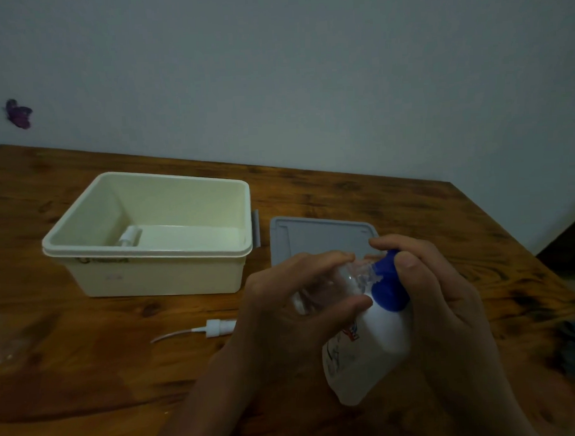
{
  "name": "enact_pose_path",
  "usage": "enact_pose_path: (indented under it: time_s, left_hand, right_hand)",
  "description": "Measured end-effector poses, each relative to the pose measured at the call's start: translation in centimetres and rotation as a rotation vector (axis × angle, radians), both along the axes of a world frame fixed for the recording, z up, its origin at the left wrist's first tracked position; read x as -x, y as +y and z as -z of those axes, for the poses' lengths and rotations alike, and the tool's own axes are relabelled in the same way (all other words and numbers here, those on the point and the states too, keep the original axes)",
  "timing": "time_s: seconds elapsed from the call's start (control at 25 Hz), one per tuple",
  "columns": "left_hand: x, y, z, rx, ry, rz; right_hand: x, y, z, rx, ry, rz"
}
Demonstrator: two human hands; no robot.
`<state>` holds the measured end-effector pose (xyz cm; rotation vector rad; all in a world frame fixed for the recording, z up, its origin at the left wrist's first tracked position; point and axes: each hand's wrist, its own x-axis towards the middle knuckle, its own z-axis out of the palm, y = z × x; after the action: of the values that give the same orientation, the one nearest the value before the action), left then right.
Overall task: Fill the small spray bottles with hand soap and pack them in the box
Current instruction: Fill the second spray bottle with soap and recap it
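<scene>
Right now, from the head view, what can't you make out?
- Fill level of the small spray bottle: hidden by the left hand.
- Soap bottle label: blurred, partly covered by the right hand.
- Item in the box: only a white cap shows behind the near wall.

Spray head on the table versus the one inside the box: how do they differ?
The spray head on the table lies loose on the wood, dip tube exposed and pointing left. The spray head in the box rests on the box floor near its left wall, with no tube visible; whether a bottle is attached is hidden. Both are white, and neither hand touches them.
</scene>
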<state>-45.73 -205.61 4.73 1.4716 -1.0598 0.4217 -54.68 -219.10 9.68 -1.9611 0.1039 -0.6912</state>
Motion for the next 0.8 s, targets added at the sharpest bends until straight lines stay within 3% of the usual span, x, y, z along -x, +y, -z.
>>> enact_pose_path:
  time_s: [0.8]
  left_hand:
    - [0.08,0.14,-0.06,-0.047,-0.024,-0.039]
  right_hand:
    - [-0.03,0.17,0.49,0.024,-0.017,-0.004]
